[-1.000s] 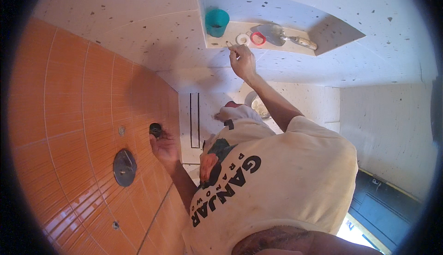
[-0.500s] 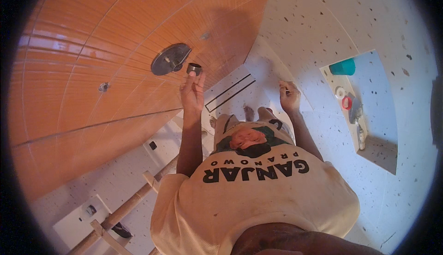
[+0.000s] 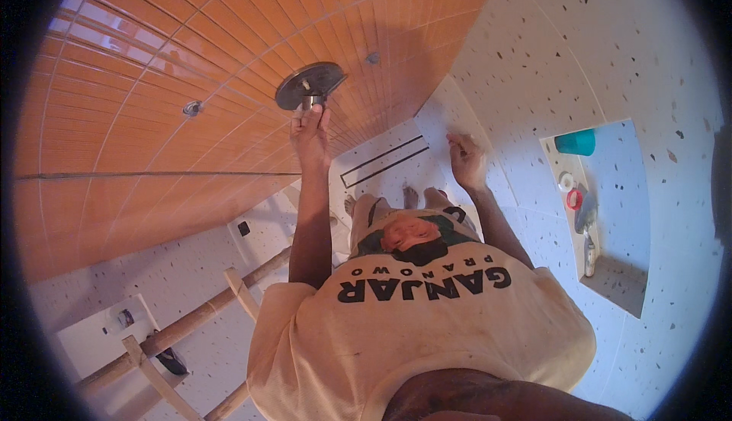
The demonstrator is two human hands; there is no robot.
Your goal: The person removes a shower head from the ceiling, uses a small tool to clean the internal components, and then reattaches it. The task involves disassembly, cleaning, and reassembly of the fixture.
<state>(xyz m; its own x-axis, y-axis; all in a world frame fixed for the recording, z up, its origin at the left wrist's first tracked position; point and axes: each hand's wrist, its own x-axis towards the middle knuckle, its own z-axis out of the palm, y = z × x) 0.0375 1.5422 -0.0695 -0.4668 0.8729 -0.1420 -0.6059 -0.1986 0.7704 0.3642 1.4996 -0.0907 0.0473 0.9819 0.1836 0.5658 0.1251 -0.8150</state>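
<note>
My left hand is closed on a short dark metal sleeve, with the fingers round its lower end. It holds the sleeve right in front of a round dark metal wall plate, over the stub at the plate's middle; how far the sleeve has gone onto the stub is hidden. The plate lies against the orange tiled wall. Off to the right, by the speckled wall, my right hand hangs in the air with curled fingers, slightly blurred. Whatever those fingers may hold cannot be made out.
A wall niche on the right holds a teal cup, a white roll, a red ring and a trowel-like tool. Wooden poles like a ladder lean at lower left. A slotted floor drain lies ahead.
My left hand has brought the metal sleeve from beside the wall plate up to its middle. My right hand has shifted slightly left, and the view has tilted a little.
</note>
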